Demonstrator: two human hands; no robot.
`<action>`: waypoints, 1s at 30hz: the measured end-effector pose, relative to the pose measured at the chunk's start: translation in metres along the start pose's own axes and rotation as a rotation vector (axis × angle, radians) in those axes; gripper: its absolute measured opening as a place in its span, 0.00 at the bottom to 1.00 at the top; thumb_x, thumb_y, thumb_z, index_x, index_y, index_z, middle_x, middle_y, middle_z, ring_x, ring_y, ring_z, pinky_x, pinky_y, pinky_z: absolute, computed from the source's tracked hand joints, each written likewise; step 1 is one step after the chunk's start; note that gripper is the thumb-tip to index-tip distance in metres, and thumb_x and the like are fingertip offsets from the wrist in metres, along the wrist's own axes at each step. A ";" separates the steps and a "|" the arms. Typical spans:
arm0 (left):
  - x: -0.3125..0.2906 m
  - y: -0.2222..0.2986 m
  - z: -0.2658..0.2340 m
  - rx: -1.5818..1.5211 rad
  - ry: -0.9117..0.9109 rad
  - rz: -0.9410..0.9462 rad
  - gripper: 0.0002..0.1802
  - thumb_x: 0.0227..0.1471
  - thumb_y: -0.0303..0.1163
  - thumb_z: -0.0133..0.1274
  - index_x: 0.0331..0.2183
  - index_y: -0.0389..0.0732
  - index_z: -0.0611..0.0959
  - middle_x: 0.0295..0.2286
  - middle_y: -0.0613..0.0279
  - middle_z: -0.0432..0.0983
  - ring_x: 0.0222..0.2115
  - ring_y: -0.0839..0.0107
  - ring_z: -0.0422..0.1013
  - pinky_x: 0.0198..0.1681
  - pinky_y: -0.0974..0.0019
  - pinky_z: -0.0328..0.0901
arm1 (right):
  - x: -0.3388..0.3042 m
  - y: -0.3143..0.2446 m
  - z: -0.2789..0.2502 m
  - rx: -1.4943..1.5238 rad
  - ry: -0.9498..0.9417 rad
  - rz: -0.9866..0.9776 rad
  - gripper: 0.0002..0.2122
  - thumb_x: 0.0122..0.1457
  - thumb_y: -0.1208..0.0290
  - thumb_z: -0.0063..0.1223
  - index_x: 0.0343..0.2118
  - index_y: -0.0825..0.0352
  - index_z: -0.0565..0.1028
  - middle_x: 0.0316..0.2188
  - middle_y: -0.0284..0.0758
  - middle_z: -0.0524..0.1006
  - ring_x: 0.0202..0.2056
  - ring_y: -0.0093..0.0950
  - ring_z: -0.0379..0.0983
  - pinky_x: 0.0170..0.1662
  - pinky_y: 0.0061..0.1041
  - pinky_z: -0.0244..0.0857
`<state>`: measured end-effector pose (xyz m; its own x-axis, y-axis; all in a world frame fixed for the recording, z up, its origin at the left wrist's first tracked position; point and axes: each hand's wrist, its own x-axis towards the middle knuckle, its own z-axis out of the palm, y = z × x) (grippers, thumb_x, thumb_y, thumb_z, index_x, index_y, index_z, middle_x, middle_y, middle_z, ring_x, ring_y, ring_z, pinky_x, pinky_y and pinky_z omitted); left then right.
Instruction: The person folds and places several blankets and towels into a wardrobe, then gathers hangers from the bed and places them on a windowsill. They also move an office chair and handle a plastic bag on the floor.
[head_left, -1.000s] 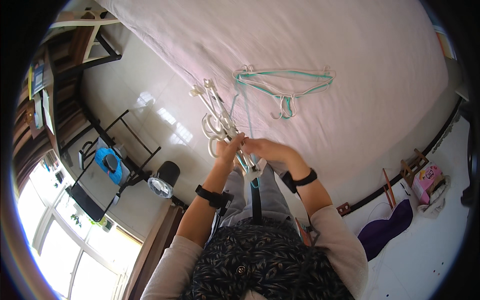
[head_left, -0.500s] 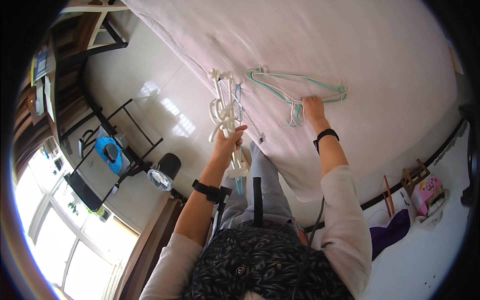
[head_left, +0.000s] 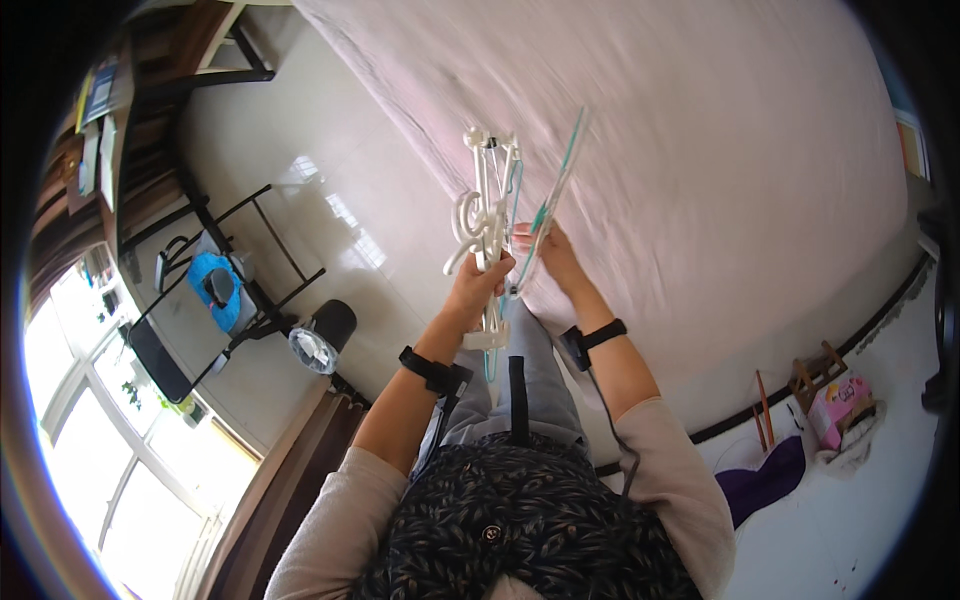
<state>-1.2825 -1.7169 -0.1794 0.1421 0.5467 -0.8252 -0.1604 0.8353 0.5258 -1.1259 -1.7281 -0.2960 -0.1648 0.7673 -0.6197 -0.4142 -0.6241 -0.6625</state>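
My left hand (head_left: 486, 286) is closed around a bunch of white plastic hangers (head_left: 484, 190), with a thin light-blue hanger (head_left: 516, 180) among them. Their curved hooks stick out on the left side. Close beside it, my right hand (head_left: 552, 256) grips several thin wire hangers (head_left: 556, 190), green and white, held upright and nearly edge-on. The two bunches are almost touching in front of my body, above the near edge of the bed. Where the fingers close on the hangers is partly hidden.
The bed (head_left: 700, 150) with its pale pink sheet fills the far side. On the left floor stand a black bin (head_left: 330, 325) and a black-framed chair (head_left: 165, 370). A purple cloth (head_left: 765, 485) and a pink package (head_left: 838, 410) lie at the lower right.
My right hand has picked the green and white wire hangers up off the bed and brought them left, next to the bunch in my left hand. The left hand has shifted slightly right.
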 end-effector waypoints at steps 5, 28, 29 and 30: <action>-0.040 0.036 -0.009 0.041 0.023 0.091 0.07 0.55 0.33 0.58 0.33 0.44 0.75 0.22 0.75 0.65 0.19 0.84 0.59 0.23 0.77 0.58 | -0.022 -0.028 0.068 -0.190 -0.025 -0.030 0.16 0.57 0.61 0.57 0.40 0.69 0.71 0.30 0.35 0.77 0.32 0.25 0.74 0.34 0.25 0.68; -0.237 0.113 -0.199 -0.147 0.497 0.623 0.12 0.54 0.30 0.58 0.37 0.40 0.72 0.22 0.69 0.69 0.18 0.81 0.62 0.20 0.74 0.58 | -0.140 -0.105 0.378 -0.285 -0.502 0.136 0.08 0.67 0.65 0.43 0.40 0.64 0.68 0.19 0.25 0.63 0.14 0.13 0.54 0.14 0.15 0.48; -0.245 0.118 -0.213 -0.194 0.505 0.661 0.12 0.54 0.30 0.58 0.38 0.40 0.72 0.21 0.69 0.69 0.18 0.81 0.62 0.20 0.74 0.58 | -0.148 -0.106 0.392 -0.323 -0.596 0.135 0.08 0.67 0.64 0.44 0.39 0.64 0.68 0.19 0.24 0.63 0.14 0.13 0.54 0.14 0.15 0.48; -0.256 0.123 -0.232 -0.228 0.491 0.692 0.11 0.54 0.31 0.58 0.36 0.40 0.74 0.20 0.71 0.68 0.18 0.82 0.62 0.21 0.74 0.58 | -0.153 -0.106 0.409 -0.356 -0.575 0.165 0.08 0.67 0.64 0.44 0.39 0.63 0.68 0.18 0.24 0.62 0.14 0.13 0.53 0.14 0.15 0.47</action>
<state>-1.5649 -1.7672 0.0488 -0.4868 0.7960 -0.3597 -0.2537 0.2652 0.9302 -1.4231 -1.7192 0.0409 -0.6888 0.5536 -0.4680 -0.0407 -0.6741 -0.7375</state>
